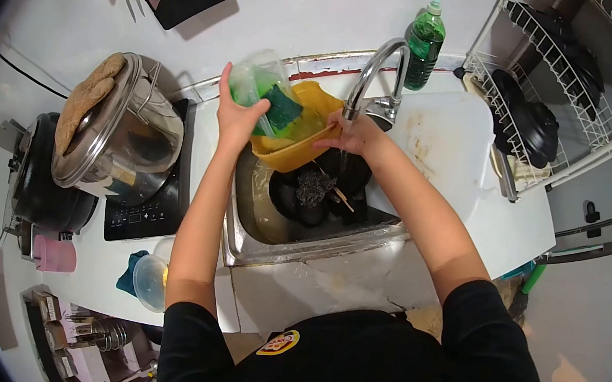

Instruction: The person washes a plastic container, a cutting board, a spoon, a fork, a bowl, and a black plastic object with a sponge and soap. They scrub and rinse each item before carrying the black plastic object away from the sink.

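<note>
My left hand (238,116) grips a clear plastic container (253,76) with green liquid or a green item inside, its thumb near a dark green sponge (281,108). Beneath them is a yellow container (287,156), whose right rim my right hand (352,133) holds close under the faucet (375,65). Both containers are above the left part of the metal sink (237,242). Down in the sink lie dark dishes, a dark scouring pad (315,189) and some thin sticks.
A large metal pot (137,122) stands on the black cooktop (138,223) at left. Behind the sink is a green soap bottle (425,44). A white board (443,147) and a wire rack (547,176) are at right. A clear bowl (149,282) lies front left.
</note>
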`<move>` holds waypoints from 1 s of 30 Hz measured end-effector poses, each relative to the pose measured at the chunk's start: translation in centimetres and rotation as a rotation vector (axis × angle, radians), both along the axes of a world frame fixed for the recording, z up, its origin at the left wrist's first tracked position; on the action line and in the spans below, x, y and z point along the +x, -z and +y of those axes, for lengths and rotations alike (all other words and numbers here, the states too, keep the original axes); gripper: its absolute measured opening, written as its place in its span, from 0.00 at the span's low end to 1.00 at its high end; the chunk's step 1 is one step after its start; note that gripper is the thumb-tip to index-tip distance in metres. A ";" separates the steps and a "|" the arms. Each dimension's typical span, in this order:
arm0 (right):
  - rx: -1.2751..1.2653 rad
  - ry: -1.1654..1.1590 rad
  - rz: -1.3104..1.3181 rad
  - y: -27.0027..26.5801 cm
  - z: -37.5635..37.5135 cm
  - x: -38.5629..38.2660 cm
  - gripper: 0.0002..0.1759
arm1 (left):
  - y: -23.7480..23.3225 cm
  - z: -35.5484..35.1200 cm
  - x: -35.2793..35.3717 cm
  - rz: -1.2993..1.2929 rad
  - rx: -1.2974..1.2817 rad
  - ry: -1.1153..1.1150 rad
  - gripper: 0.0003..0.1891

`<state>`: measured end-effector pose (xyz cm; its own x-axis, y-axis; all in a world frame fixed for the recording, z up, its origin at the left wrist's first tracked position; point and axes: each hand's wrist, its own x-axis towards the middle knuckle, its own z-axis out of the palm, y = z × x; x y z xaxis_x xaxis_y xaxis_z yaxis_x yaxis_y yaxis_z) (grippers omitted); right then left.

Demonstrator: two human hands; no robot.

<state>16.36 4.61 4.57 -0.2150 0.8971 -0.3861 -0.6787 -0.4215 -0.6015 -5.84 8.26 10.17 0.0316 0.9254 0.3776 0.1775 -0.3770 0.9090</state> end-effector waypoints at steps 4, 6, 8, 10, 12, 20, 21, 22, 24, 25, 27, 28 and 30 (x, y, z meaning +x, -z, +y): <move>-0.064 0.031 -0.236 -2.0 -1.0 -1.0 0.20 | -1.1 -2.9 1.6 0.356 0.228 -0.031 0.46; -0.045 -0.033 -0.252 -2.1 -1.6 -0.5 0.23 | -2.0 -4.0 2.0 0.493 0.395 -0.022 0.45; 0.004 -0.160 -0.178 -1.9 -2.2 1.0 0.26 | -2.3 -4.2 2.1 0.536 0.495 0.044 0.43; -0.041 -0.110 -0.170 -1.2 -2.6 1.2 0.28 | -2.3 -4.2 2.1 0.631 0.618 0.126 0.43; -0.048 -0.075 -0.146 -1.1 -2.8 1.2 0.29 | -2.1 -4.3 2.1 0.701 0.732 0.143 0.42; -0.048 -0.063 -0.137 -2.7 -2.0 1.5 0.28 | -1.5 -3.0 1.5 0.015 0.424 -0.228 0.41; -0.037 -0.045 -0.109 -2.3 -1.0 1.9 0.25 | -1.4 -2.0 1.0 -0.247 0.334 -0.275 0.42; 0.029 -0.051 -0.125 -2.5 -0.2 2.1 0.24 | -1.6 -1.6 0.4 -0.507 0.240 -0.319 0.43; 0.160 -0.067 -0.158 -2.9 1.5 2.5 0.23 | -2.4 -2.1 -1.3 -0.769 -0.137 -0.302 0.43; 0.133 -0.037 -0.130 -2.6 2.8 2.4 0.22 | -2.7 -2.6 -1.9 -0.896 -0.325 -0.289 0.43; 0.193 -0.100 0.035 -1.6 4.9 2.6 0.23 | -0.9 -3.4 -2.5 -0.960 -0.410 -0.202 0.38; 0.224 -0.130 0.117 -1.1 5.7 2.5 0.23 | 0.0 -3.8 -2.5 -0.991 -0.451 -0.156 0.36; 0.280 -0.050 0.098 1.0 6.9 1.6 0.27 | 1.7 -5.6 -2.1 -1.015 -0.545 0.005 0.33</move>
<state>17.98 11.49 3.53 -0.2859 0.9530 -0.1002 -0.7216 -0.2829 -0.6318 -7.95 2.69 8.45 -0.0537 0.9742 -0.2190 -0.7297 0.1114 0.6747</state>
